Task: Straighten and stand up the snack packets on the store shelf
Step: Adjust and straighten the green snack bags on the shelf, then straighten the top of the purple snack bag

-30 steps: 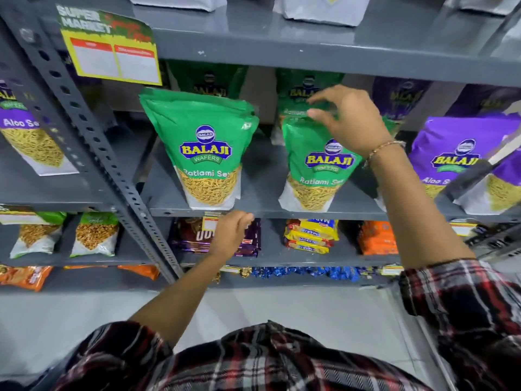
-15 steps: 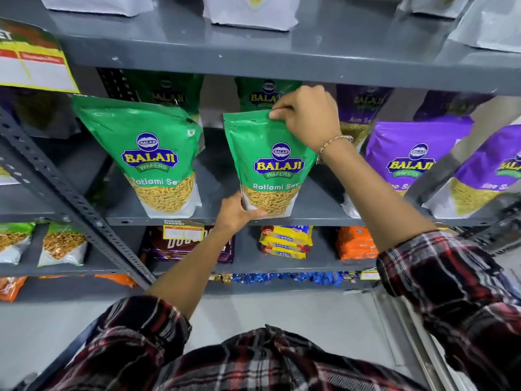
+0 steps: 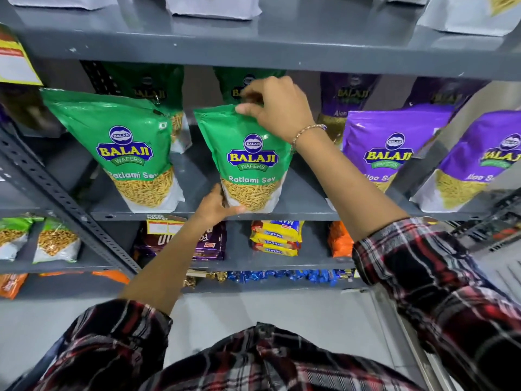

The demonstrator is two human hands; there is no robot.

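Observation:
A green Ratlami Sev packet (image 3: 249, 162) stands upright at the front of the grey middle shelf (image 3: 304, 214). My right hand (image 3: 277, 108) pinches its top edge. My left hand (image 3: 215, 206) grips its bottom left corner at the shelf lip. A second green packet (image 3: 124, 148) stands to the left, leaning slightly. Two purple Aloo Sev packets (image 3: 390, 148) (image 3: 476, 165) stand to the right. More green and purple packets sit in shadow behind the front row.
A slanted perforated upright (image 3: 56, 198) crosses the left side. The shelf above (image 3: 253, 49) holds white-bottomed packets. Below are biscuit packs (image 3: 276, 237), dark purple packs (image 3: 208, 244) and an orange packet (image 3: 339, 239). Blue-wrapped sweets (image 3: 282, 276) line the lowest shelf.
My left hand rose from the shelf lip and took hold of the middle green packet's bottom corner. My right hand closed on its top. The view shifted right and closer.

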